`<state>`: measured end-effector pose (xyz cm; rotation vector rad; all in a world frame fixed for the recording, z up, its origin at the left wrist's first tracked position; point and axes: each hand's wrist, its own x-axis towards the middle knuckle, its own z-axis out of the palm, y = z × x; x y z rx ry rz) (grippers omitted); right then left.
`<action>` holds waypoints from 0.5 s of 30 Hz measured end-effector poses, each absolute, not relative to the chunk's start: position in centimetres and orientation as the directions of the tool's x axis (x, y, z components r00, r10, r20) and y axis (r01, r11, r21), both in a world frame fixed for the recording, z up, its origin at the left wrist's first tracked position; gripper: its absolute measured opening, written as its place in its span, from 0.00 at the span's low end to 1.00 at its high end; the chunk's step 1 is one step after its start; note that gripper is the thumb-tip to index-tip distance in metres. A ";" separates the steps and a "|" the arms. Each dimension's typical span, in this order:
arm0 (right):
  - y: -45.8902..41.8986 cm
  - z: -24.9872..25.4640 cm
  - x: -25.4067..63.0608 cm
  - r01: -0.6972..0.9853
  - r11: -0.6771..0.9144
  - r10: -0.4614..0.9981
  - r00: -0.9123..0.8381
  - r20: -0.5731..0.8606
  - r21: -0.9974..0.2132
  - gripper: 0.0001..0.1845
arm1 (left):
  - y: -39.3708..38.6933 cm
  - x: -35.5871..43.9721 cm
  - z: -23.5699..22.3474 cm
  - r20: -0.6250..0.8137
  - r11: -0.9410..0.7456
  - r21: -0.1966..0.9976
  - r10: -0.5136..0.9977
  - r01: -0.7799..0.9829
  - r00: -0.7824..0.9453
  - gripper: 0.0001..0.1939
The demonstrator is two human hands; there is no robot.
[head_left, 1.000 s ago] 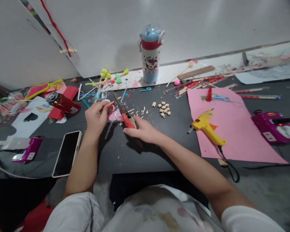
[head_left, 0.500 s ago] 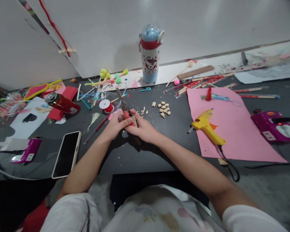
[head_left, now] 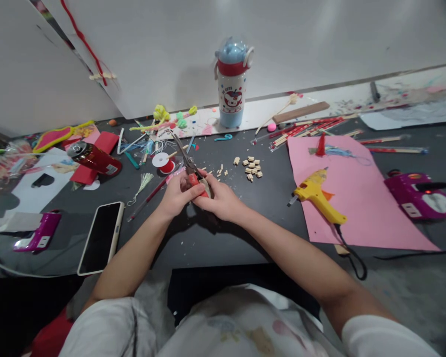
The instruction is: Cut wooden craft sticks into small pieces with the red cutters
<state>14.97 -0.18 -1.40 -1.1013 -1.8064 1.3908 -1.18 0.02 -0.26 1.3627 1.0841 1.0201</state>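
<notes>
Both my hands meet over the dark table around a pair of scissors (head_left: 186, 157) with dark metal blades and a red handle. The blades point up and left, away from me. My left hand (head_left: 178, 196) is closed about the red handle, its thumb lying across it. From the other side, my right hand (head_left: 223, 198) also grips the handle; its fingertips are partly hidden. Just beyond the hands lie tiny wooden bits (head_left: 220, 171) and a small pile of short cut wooden pieces (head_left: 251, 167). A spool of red ribbon (head_left: 163, 163) stands left of the blades.
A yellow glue gun (head_left: 319, 195) rests on pink paper (head_left: 360, 208) at right, near a purple power strip (head_left: 419, 196). At left are a phone (head_left: 101, 239) and a red can (head_left: 94, 157). A bottle (head_left: 232, 84) stands behind, with red-tipped sticks (head_left: 308, 130) to its right.
The scissors' blades have swung slightly to the left and upward. Both hands keep their grip and have hardly moved.
</notes>
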 end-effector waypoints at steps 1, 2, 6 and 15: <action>-0.1 -1.5 14.9 0.240 0.098 0.882 -0.470 -0.028 -0.966 0.41 | 0.1 -1.1 -0.1 -0.009 -0.005 0.998 0.975 0.062 0.221 0.25; -0.1 -1.6 14.8 0.234 0.085 0.885 -0.464 -0.035 -0.968 0.39 | 0.2 -1.0 -0.1 -0.018 0.004 0.998 0.974 0.060 0.226 0.26; 0.1 -1.5 14.6 0.276 0.017 0.900 -0.423 -0.106 -0.961 0.33 | 1.4 -1.5 -0.1 -0.033 0.030 0.999 0.977 0.017 0.209 0.31; 0.4 -0.7 15.1 0.282 -0.029 0.886 -0.438 -0.155 -0.959 0.26 | 2.4 -5.2 1.0 0.554 -0.332 0.642 0.824 0.691 -0.119 0.17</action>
